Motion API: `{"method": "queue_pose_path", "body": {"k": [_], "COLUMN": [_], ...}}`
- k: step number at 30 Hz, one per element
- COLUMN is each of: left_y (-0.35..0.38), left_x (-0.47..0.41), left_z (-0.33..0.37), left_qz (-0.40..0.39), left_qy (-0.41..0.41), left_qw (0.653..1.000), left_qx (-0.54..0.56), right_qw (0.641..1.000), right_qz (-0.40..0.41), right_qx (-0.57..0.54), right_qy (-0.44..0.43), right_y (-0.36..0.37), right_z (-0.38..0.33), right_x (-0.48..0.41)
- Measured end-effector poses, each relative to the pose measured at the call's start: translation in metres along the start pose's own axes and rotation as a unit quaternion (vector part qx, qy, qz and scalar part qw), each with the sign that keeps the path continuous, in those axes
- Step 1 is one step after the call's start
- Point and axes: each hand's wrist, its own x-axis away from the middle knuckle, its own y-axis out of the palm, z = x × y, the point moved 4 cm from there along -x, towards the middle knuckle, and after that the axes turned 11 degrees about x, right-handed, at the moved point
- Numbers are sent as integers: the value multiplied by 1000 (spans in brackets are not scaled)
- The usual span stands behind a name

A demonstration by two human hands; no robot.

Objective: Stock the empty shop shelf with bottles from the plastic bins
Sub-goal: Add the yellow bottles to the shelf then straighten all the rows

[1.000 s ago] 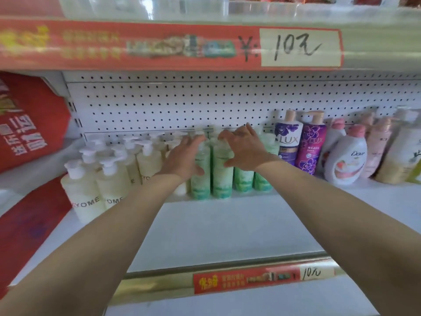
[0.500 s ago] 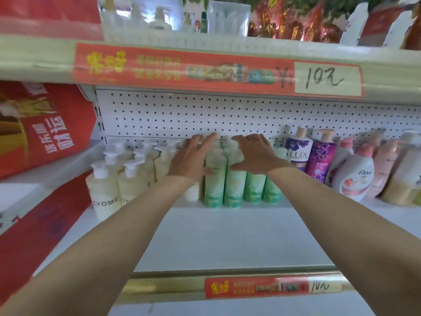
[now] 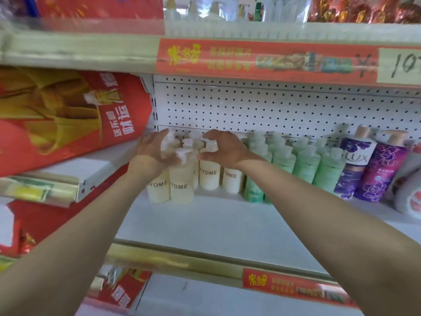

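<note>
Shelving first: our white shelf (image 3: pixel 216 224) lies bare across its near half, with stock lined up along the far pegboard (image 3: pixel 273 106). At far left stand the cream YOME pump bottles (image 3: pixel 182 179), touching the green bottles (image 3: pixel 305 163) to their right. We judge we are squaring up this cream group. Our left hand (image 3: pixel 153 152) curls round the leftmost pump heads (image 3: pixel 210 144), and our right hand (image 3: pixel 225 148) curls over the right ones. Next we should ease them back evenly and upright, then fetch more. The plastic bins are out of view.
</note>
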Motion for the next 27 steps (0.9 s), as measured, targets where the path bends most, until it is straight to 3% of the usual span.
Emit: {"method": "queue_pose_path", "body": {"k": [7,17,27], "left_y": [-4,0,9], "left_x": [12,8,-11], "left_z": [-41,-46,-44], "left_qz": [-32,-131,-166], "left_qy": [-69,-71,-47], "left_qw": [989,955,973], "left_qx": [126,257,156], "right_qw": [997,994,991], "right_qz": [-62,-27,5], "right_qx": [-48,-14,38], "right_qy": [17,107,131], "right_y": [46,57,62], "right_z": [-42,-46,-50], "right_x": [-5,-1,-9]}}
